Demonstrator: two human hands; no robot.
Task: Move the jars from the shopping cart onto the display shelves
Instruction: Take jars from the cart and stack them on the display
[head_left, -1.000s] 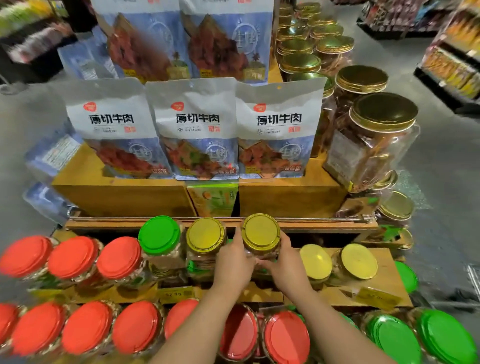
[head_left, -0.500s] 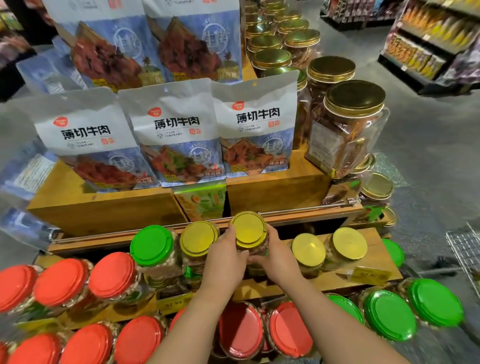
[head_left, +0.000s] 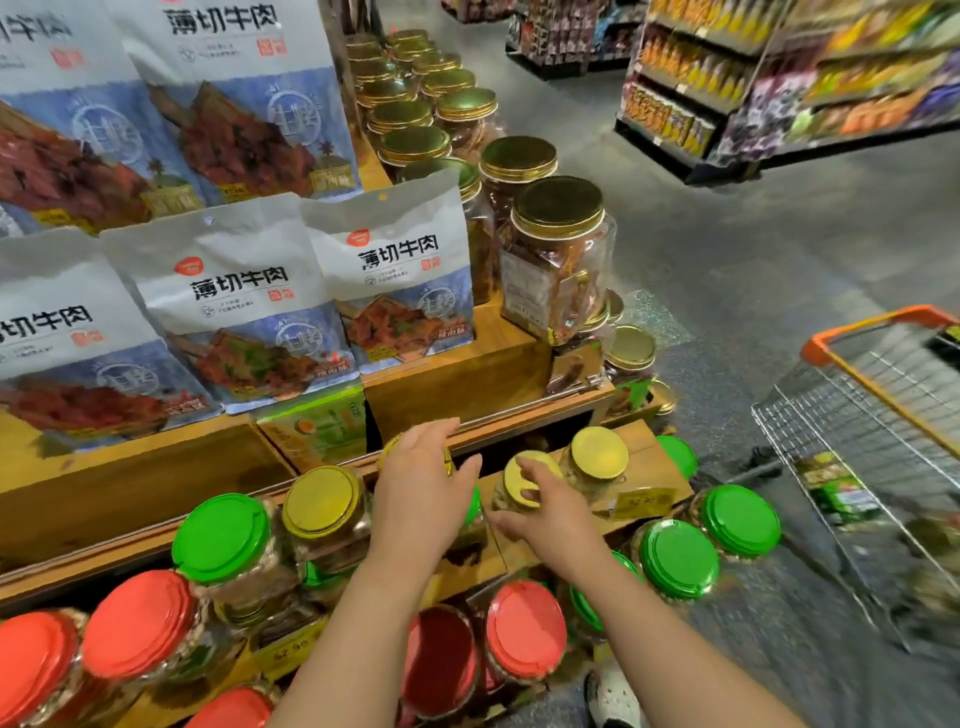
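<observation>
Left hand (head_left: 421, 483) spread flat over yellow-lidded jar (head_left: 447, 462) on display shelf (head_left: 644, 447); right hand (head_left: 545, 514) fingers loose, grip holding nothing; shopping cart (head_left: 878, 415) right

a shop: wooden display shelves (head_left: 457, 384) stacked with priced jars (head_left: 322, 519), packaged snack bags (head_left: 244, 306), a wire shopping cart (head_left: 878, 431), stocked aisles (head_left: 753, 78) behind.

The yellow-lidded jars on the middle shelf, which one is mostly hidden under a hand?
The jar beneath the left hand; only slivers of its yellow lid show past the fingers. The other yellow lids show mostly or fully.
</observation>
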